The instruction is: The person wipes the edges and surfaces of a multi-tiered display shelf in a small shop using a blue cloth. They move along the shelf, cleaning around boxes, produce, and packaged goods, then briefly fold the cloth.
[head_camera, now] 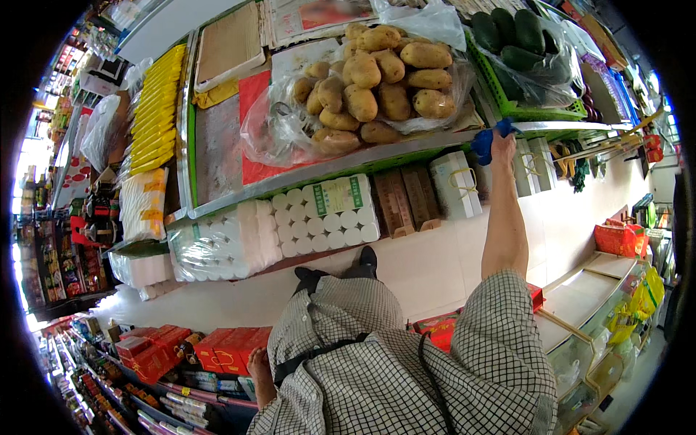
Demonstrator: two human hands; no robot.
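My right hand point(503, 145) grips a blue cloth point(489, 142) at the metal edge of the produce stand, between the potatoes and the green crate. A heap of potatoes point(361, 103) lies on an opened clear plastic bag in the middle of the stand. To its right, dark green gourds or cucumbers point(530, 32), partly in plastic, sit in a green plastic crate point(549, 113). My left hand point(260, 365) hangs low by my side, near red gift boxes; its fingers look slightly curled, and whether it holds anything is not clear.
Under the stand are packs of toilet rolls point(326, 217), brown cartons point(405, 198) and a white box point(455, 185). Yellow packets point(157, 114) fill the left section. Behind me stand shelves with red boxes point(231, 350); at right is a glass display case point(582, 288). Tiled floor point(440, 250) runs between.
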